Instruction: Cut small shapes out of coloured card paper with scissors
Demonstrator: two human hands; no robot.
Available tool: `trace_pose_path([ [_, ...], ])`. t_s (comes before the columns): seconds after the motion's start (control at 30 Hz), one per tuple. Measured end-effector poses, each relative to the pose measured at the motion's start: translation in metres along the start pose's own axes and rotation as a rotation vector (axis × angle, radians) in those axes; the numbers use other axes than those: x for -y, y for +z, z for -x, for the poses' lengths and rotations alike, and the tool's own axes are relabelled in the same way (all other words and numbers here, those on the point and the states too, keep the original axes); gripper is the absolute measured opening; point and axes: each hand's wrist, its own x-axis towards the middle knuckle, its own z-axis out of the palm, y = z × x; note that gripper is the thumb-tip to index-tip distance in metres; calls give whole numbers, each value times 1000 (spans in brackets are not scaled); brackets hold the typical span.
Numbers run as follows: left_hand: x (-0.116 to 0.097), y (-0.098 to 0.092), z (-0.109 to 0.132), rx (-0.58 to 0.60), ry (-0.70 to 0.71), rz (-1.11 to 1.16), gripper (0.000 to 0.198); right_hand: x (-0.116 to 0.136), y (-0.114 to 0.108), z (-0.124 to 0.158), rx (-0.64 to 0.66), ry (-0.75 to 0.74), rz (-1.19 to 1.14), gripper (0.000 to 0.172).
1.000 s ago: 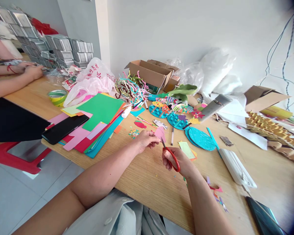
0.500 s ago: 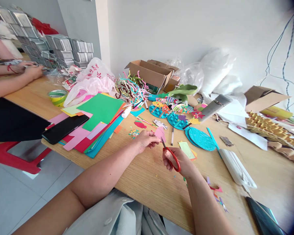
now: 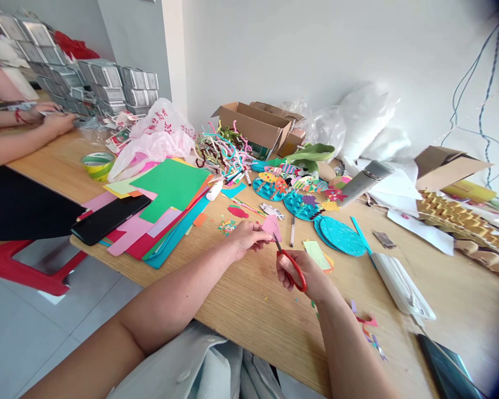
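Between thumb and fingers, my left hand (image 3: pixel 249 238) pinches a small piece of pink paper (image 3: pixel 271 225). My right hand (image 3: pixel 303 270) grips red-handled scissors (image 3: pixel 298 271), whose blades meet the lower edge of that paper. Just beyond my hands lie a red paper fish shape (image 3: pixel 238 211), a little heap of coloured paper bits (image 3: pixel 227 226) and a pen (image 3: pixel 292 230). Pale green paper pieces (image 3: pixel 316 254) rest above my right hand. Paper offcuts (image 3: pixel 370 327) are scattered right of my right forearm.
Coloured paper sheets (image 3: pixel 174 185) with a black phone (image 3: pixel 112 219) on top are at left. Blue oval discs (image 3: pixel 341 235), a grey bottle (image 3: pixel 368 180), a white power strip (image 3: pixel 403 285) and a cardboard box (image 3: pixel 253 124) stand further out. Another person's hands (image 3: pixel 54 119) work at far left.
My hands, the pink paper and the scissors stay almost exactly in place. The other person's hands at far left have shifted slightly.
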Motion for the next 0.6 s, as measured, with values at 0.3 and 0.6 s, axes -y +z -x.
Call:
trace_pose_path([
  [0.3, -5, 0, 2, -29, 0, -79, 8, 0, 0, 0, 20, 9, 8, 49],
  [0.6, -5, 0, 2, -12, -13, -70, 9, -1, -1, -1, -6, 29, -18, 44],
])
